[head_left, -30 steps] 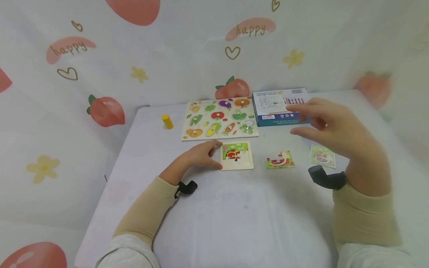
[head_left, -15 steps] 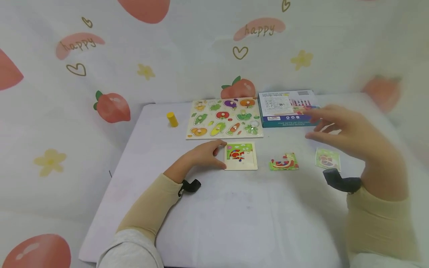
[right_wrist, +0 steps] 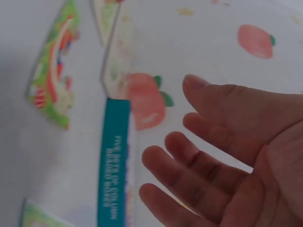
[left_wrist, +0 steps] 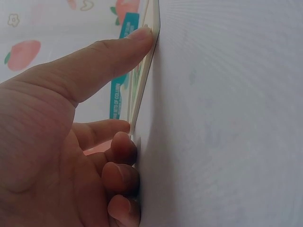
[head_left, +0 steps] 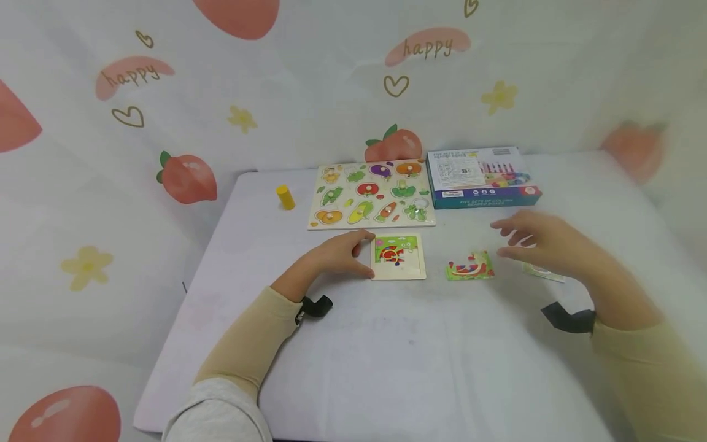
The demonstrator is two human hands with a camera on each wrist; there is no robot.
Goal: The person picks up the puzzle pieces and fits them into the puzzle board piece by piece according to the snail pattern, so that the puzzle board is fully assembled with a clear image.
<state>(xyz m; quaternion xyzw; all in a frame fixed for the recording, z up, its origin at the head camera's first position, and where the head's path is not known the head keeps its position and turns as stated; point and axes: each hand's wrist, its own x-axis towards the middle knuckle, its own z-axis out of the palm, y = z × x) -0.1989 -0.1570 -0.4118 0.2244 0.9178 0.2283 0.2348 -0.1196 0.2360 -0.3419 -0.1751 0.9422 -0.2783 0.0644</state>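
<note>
A small square puzzle tray (head_left: 411, 270) lies on the table in the head view, its upper left filled with part of a red snail picture. My left hand (head_left: 341, 255) holds it by its left corners, thumb at the near one and index finger at the far one. In the left wrist view, the thumb (left_wrist: 128, 47) touches the tray edge and the other fingers curl near the cloth. Right of the tray lies a joined group of puzzle pieces (head_left: 469, 270). My right hand (head_left: 544, 242) hovers beyond it to the right, fingers apart and holding nothing. It partly hides a picture card (head_left: 544, 274).
A vegetable knob puzzle board (head_left: 342, 205) lies behind the tray. Beside it is a teal and white box (head_left: 486, 201) labelled as beaded boxes. A yellow cylinder (head_left: 285, 197) stands at the left. A printed fabric backdrop (head_left: 309, 80) hangs behind the table.
My right hand first shifts right with the view, then comes down lower and nearer me, uncovering the box and covering part of the card. The left hand stays on the tray.
</note>
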